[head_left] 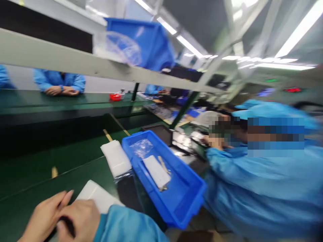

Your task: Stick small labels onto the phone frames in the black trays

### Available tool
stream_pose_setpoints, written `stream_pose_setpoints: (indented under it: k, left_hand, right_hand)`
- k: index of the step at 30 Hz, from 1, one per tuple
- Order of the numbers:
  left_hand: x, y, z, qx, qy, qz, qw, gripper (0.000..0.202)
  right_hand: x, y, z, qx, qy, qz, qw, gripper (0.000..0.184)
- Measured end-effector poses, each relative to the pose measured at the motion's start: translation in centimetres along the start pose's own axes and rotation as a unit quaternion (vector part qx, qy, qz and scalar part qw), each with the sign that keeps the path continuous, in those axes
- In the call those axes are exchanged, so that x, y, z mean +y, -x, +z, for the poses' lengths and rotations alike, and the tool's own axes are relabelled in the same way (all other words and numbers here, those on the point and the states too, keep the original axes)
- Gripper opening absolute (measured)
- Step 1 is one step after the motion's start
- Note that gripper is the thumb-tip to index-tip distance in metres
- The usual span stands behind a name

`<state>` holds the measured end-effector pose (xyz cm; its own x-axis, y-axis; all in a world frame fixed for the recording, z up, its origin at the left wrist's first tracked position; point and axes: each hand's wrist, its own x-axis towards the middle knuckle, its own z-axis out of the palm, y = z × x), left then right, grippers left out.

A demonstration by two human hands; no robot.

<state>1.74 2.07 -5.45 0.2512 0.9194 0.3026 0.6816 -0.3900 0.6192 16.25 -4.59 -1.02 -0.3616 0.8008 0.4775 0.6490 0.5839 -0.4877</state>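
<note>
Left hand (44,216) and right hand (79,220) curl half-closed by a dark strip (67,226) (I can't confirm any grip from here); a slip could jog the blue tote (174,208).

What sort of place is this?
Probably a factory assembly line, perhaps for electronics: workers in blue smocks sit along a long green workbench, with a blue bin of parts and packing.

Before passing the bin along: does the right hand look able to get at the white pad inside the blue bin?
Probably yes. The right hand lies near the blue bin and the white pad sits uncovered inside; only a dark item and the bin's raised wall lie between.
</note>
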Motion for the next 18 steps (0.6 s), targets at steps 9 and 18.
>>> stream_pose_setpoints:
  k: [9, 18]
  left_hand:
    - [2.4, -0.1, -2.6, -0.020, -0.030, 0.007, 0.999, 0.051]
    - [2.3, 0.0, -2.6, -0.023, -0.035, 0.076, 0.996, 0.026]
  right_hand:
    - [1.5, -0.1, -0.7, 0.077, -0.099, -0.062, 0.990, 0.026]
    - [2.1, -0.4, -0.3, 0.070, -0.093, -0.112, 0.987, 0.032]
